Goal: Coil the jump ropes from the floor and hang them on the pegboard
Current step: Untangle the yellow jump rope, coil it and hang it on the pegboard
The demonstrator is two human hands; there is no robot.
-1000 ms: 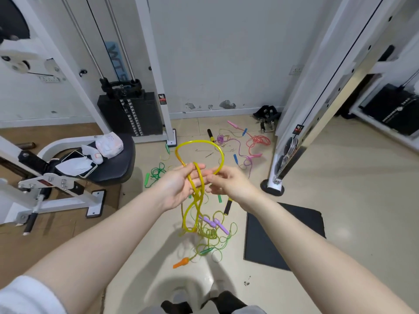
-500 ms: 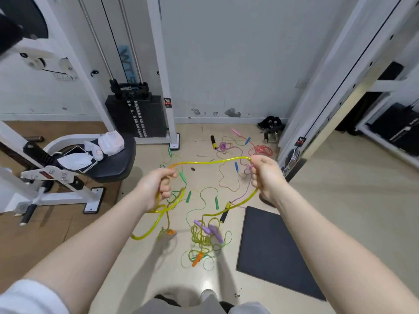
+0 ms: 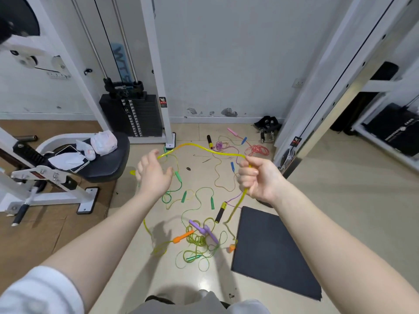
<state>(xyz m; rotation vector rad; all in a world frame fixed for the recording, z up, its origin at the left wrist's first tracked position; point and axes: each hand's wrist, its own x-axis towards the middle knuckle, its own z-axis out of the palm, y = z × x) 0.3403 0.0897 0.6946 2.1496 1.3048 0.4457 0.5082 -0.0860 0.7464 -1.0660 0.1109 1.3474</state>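
A thick yellow jump rope point(image 3: 199, 148) arcs in the air between my hands. My right hand point(image 3: 258, 177) grips it in a fist, and the rope drops from there to an orange handle point(image 3: 231, 248) on the floor. My left hand point(image 3: 152, 175) has its fingers spread, with the rope running across the fingertips and out behind the hand; its other orange handle point(image 3: 181, 237) lies on the floor. Below lie tangled ropes: one with green handles point(image 3: 184, 196), one with purple handles point(image 3: 201, 228), a black-handled one point(image 3: 220, 211), and a red coil point(image 3: 258, 150). No pegboard is in view.
A black weight stack point(image 3: 136, 116) in a white frame stands at the back left. A padded seat point(image 3: 104, 162) holding a phone, mask and tissue packs is on the left. A black mat point(image 3: 272, 250) lies on the floor at right, beside a white rack upright point(image 3: 317, 87).
My hands have drawn the yellow rope out from a loop into a wide arc. The left hand has opened from its grip, and the rope's lower part has dropped to the floor.
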